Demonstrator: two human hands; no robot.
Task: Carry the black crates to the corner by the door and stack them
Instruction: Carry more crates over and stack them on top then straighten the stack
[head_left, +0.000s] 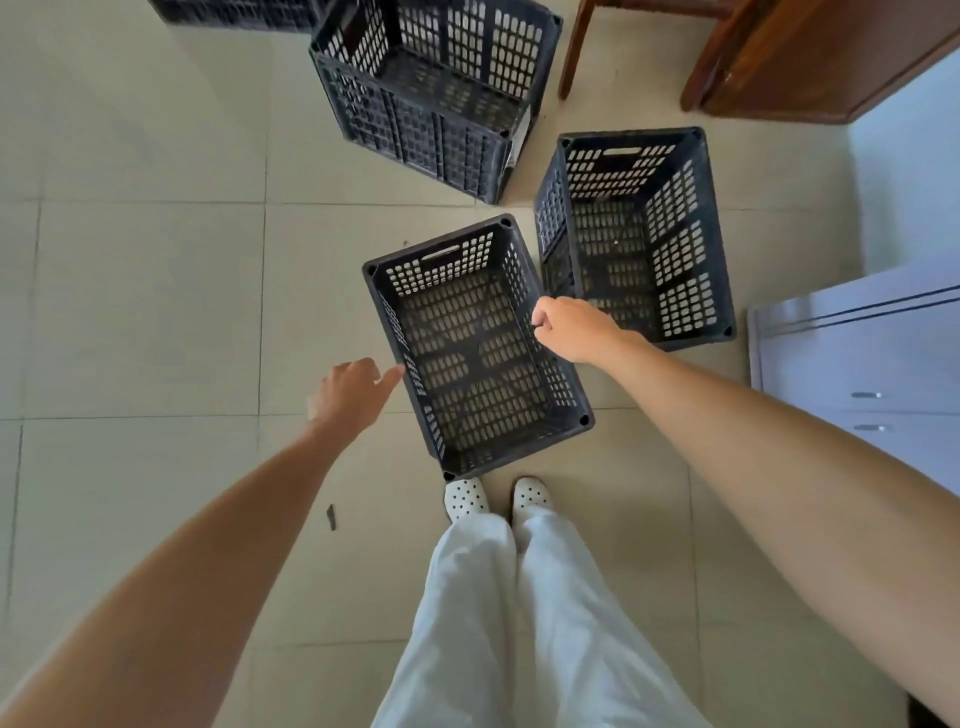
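Nearest black perforated plastic crate (478, 364): pickup step. Your left hand (353, 389), fingers released beside rim; right hand (571, 327), grasp unclear. Next: grip both rims, lift

Pale tiled floor (156, 312). Resting on it: nearest crate (447, 267) by the shoes (467, 499), right crate (675, 249) just beside, far crate (415, 130) beyond, fourth crate (234, 13) at the top edge, and a dark scrap (331, 517).

It looked like a home: tiled floor (156, 312), wooden chair legs (571, 57), a white drawer cabinet (857, 364).
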